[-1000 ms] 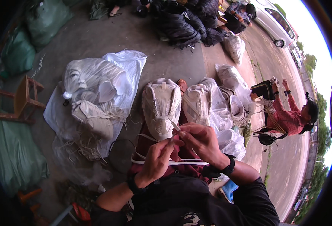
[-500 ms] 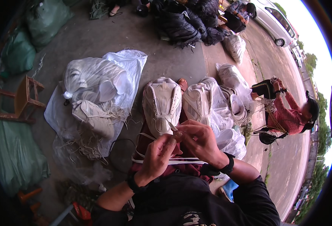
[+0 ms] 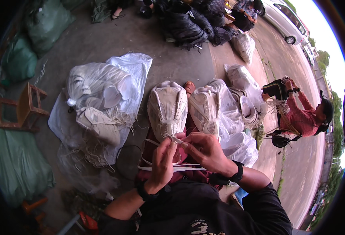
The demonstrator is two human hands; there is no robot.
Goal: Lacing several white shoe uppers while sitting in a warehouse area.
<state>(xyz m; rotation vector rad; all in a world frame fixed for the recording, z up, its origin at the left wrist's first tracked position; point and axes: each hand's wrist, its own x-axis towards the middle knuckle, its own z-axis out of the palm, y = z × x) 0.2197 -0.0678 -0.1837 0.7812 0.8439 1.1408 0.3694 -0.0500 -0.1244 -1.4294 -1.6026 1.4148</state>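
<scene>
A white shoelace (image 3: 175, 138) is pinched between my two hands, just below the toe of a cream mesh sneaker (image 3: 168, 105). My left hand (image 3: 162, 164) holds it between thumb and forefinger. From the other side, my right hand (image 3: 208, 152) closes its fingertips on the lace, almost touching the left. The sneaker rests on my dark red-clad lap, toe towards me. To its right lies a second cream sneaker (image 3: 204, 109), partly covered by my right hand. More white lace strands (image 3: 186, 168) cross my lap under my wrists.
On the left, a white sheet (image 3: 139, 68) bears a clear bag of pale shoe parts (image 3: 98, 84) and another sneaker (image 3: 98, 125) with loose laces. Plastic-wrapped shoes (image 3: 247, 107) stand right. A wooden stool (image 3: 26, 107), green sacks (image 3: 14, 156) and black bags (image 3: 186, 25) surround me. A person (image 3: 303, 113) sits right.
My hands have shifted slightly upward and the left has turned more upright. The lace end that stuck up from my fingers now lies stretched between both fingertips.
</scene>
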